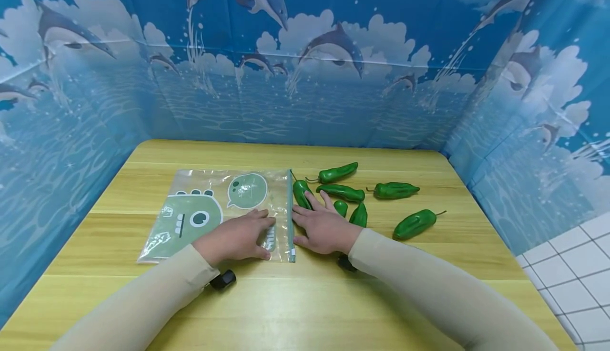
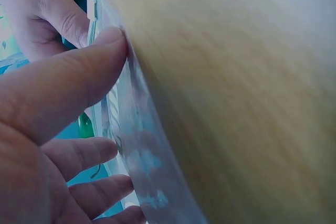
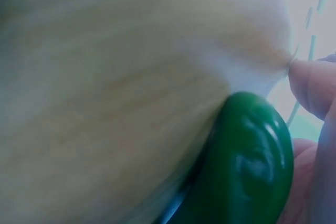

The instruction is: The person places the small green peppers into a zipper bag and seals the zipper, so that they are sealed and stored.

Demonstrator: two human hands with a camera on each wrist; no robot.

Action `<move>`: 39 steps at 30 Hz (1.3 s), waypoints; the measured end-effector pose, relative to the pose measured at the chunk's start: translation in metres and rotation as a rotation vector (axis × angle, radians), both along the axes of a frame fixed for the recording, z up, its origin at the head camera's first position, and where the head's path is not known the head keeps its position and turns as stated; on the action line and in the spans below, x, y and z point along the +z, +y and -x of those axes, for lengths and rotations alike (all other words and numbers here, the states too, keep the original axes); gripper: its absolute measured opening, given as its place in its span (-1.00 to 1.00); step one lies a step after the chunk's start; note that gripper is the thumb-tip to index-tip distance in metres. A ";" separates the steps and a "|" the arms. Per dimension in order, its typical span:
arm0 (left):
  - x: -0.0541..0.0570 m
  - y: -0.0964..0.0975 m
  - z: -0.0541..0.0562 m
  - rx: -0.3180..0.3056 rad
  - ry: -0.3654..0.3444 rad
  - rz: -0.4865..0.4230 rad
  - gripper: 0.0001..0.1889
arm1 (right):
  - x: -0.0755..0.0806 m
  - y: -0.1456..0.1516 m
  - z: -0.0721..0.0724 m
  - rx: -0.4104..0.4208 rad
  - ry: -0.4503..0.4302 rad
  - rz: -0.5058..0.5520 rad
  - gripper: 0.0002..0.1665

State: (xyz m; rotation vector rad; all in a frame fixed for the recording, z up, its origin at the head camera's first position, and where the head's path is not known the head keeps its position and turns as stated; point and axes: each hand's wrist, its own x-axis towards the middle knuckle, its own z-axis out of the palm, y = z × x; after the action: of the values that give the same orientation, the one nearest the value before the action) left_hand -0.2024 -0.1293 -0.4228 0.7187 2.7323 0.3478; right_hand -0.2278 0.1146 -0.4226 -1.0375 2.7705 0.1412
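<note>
A clear zip bag (image 1: 247, 191) printed with a green cartoon monster lies flat on the table, its green zip edge (image 1: 289, 203) facing right. My left hand (image 1: 238, 236) rests on the bag's right half. In the left wrist view, the thumb (image 2: 68, 85) and extended fingertips touch the plastic. My right hand (image 1: 328, 227) lies palm down with spread fingers, its fingertips at the zip edge. Just beyond those fingers is a green pepper (image 1: 301, 193). Another pepper (image 3: 241, 166) looms close beside the hand in the right wrist view. Both palms' undersides are hidden in the head view.
Several more green peppers lie to the right, including one at the back (image 1: 339, 172), one farther right (image 1: 396, 190) and one near the right forearm (image 1: 415, 224). A dolphin-print curtain (image 1: 305, 102) surrounds the wooden table (image 1: 267, 303) at the back and sides.
</note>
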 end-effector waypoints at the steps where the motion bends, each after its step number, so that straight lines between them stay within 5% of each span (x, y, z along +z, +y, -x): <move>1: 0.000 -0.001 0.000 0.001 -0.002 -0.004 -0.09 | 0.000 -0.001 0.000 -0.001 0.005 -0.006 -0.12; 14: 0.000 -0.006 -0.002 -0.002 0.022 -0.007 -0.07 | 0.002 -0.010 0.002 -0.035 0.011 -0.070 0.06; 29: 0.003 -0.012 -0.003 -0.005 0.003 -0.021 -0.09 | 0.003 -0.017 0.002 -0.007 0.006 -0.042 -0.01; 39: 0.000 -0.005 -0.002 0.047 0.075 -0.050 -0.22 | 0.001 -0.018 0.003 -0.005 0.009 -0.026 0.04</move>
State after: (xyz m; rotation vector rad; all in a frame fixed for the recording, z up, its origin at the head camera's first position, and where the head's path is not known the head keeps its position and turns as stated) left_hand -0.2005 -0.1338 -0.4225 0.6953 2.8243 0.4083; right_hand -0.2307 0.0964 -0.4214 -1.0263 2.7718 0.1815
